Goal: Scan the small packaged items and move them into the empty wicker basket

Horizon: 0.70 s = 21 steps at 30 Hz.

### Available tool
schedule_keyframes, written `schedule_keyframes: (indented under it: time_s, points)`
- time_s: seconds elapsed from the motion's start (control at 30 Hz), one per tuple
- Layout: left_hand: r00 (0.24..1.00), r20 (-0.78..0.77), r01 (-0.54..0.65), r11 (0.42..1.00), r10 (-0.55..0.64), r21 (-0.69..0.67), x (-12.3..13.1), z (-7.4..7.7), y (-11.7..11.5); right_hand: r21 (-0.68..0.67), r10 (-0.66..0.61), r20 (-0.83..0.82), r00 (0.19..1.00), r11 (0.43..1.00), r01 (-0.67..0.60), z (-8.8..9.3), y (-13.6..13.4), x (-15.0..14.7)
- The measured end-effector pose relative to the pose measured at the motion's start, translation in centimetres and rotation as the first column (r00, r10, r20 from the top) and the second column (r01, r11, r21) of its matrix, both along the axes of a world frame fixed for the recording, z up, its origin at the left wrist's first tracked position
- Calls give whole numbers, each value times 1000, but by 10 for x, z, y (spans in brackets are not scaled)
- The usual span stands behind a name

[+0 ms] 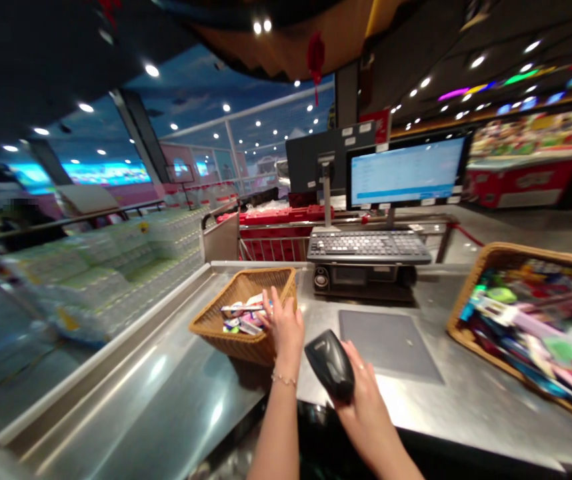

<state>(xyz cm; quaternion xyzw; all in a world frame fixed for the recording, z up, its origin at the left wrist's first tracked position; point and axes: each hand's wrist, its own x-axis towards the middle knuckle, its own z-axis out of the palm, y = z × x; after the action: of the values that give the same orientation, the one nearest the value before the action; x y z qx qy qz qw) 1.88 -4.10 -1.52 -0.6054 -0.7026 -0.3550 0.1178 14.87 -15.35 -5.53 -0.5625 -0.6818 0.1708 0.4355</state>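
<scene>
My left hand (282,327) reaches over the near wall of a small wicker basket (231,340), its fingertips at a pile of small wrapped packets (243,317). The hand shows no clear hold on any packet. My right hand (361,393) is wrapped around a black handheld barcode scanner (330,365), which it holds just above the steel counter, its head pointing back toward me and to the left. A thin bracelet circles my left wrist.
A grey scanning mat (386,343) lies beyond my right hand, below a POS keyboard (369,247) and monitor (406,173). A larger wicker basket (476,300) of colourful goods stands on the right. A red-lined shopping cart (271,240) waits behind the counter.
</scene>
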Motion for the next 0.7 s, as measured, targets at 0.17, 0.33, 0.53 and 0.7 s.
schedule_keyframes:
  time_s: [0.17,0.33,0.53,0.7]
  points:
    - [998,-18,54,998,-55,-22,12,-5,1,3,-22,20,1000,1000,22,-3,0,7]
    - [996,-39,79,997,-80,-19,20,-9,3,-2,-38,13,999,999,38,-5,1,14]
    - [993,-36,111,993,-112,-26,30,-10,3,1,-46,14,999,999,46,-5,0,22]
    - [989,-29,145,989,-146,-34,41,-9,2,-7,-65,35,997,998,65,-5,0,29]
